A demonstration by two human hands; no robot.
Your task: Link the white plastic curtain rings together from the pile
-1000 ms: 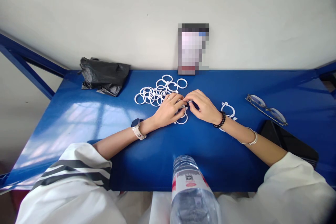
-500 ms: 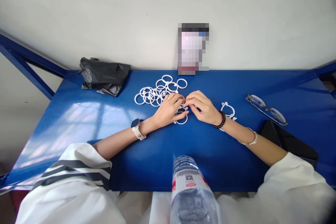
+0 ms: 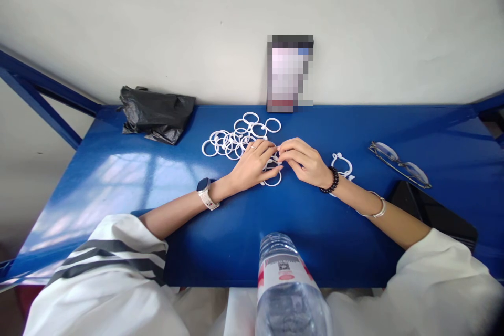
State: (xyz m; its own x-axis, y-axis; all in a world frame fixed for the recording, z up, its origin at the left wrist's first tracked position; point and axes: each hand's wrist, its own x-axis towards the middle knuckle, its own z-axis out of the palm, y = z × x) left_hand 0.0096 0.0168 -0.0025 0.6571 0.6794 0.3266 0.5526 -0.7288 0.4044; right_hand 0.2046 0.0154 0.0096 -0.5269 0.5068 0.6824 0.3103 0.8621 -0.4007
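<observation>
Many thin white rings [image 3: 231,143], knobbed, overlapping | left fingers [image 3: 271,172], right fingers [image 3: 293,146]: bent, cannot tell grip

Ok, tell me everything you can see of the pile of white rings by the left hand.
The pile of white rings is a loose, overlapping spread of thin hoops, plastic by the look, several with small rounded knobs. It lies roughly flat on the blue table, right of the black bag. The left hand hides its near right part; contact there is unclear.
</observation>
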